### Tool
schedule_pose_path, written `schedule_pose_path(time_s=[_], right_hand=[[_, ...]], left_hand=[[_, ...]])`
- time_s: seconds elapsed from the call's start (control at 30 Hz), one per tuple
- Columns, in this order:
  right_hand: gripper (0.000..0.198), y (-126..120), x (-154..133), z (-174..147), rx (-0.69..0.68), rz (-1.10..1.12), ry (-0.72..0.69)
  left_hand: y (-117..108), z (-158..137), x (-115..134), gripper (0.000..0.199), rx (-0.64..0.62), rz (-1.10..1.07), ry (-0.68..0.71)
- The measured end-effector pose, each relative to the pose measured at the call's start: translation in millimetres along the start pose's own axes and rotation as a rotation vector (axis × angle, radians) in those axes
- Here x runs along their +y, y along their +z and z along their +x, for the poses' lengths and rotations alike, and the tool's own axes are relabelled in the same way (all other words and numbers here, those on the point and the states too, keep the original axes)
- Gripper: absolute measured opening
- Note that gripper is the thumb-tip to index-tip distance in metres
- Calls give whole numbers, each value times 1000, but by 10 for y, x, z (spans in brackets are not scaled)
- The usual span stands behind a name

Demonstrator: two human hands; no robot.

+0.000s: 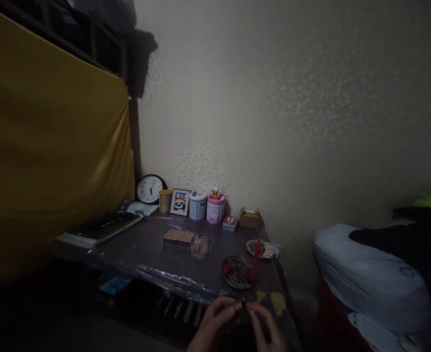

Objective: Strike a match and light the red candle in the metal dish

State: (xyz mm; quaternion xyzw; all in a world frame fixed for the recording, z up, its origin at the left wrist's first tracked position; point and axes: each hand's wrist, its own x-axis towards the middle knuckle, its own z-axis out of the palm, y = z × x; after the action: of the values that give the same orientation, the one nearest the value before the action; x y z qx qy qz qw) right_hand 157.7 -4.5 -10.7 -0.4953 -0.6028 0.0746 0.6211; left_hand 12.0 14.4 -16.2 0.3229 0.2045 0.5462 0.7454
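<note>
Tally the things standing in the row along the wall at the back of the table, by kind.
Clock: 1
Framed panda picture: 1
Round tins: 3, yellow, white, pink
Small boxes: 2, red-topped, cardboard
Total: 7

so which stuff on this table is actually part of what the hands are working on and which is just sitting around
In use: small dark piece pinched between left hand and right hand; round dish with the red tool nearest them.

Lying about: clock, panda picture, white tin, pink tin, cardboard box, book.
</note>
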Motion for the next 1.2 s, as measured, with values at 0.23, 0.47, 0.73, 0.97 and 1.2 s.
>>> schedule_pose_path(time_s=[0.23,0.47,0.73,0.97,1.2], right_hand=[[12,-142,-368,72,45,-85,-259],[14,-143,-300,56,11,-176,-287],[15,-234,-274,76,-27,-157,-304],[27,-282,49,168,169,-141,23],[20,-289,-149,140,172,-45,60]], left_hand=[[209,-153,196,27,65,35,27],[238,-179,170,24,54,29,32],[331,-192,202,25,50,57,50],[327,-243,237,19,36,41,27],[215,-220,153,17,59,99,36]])
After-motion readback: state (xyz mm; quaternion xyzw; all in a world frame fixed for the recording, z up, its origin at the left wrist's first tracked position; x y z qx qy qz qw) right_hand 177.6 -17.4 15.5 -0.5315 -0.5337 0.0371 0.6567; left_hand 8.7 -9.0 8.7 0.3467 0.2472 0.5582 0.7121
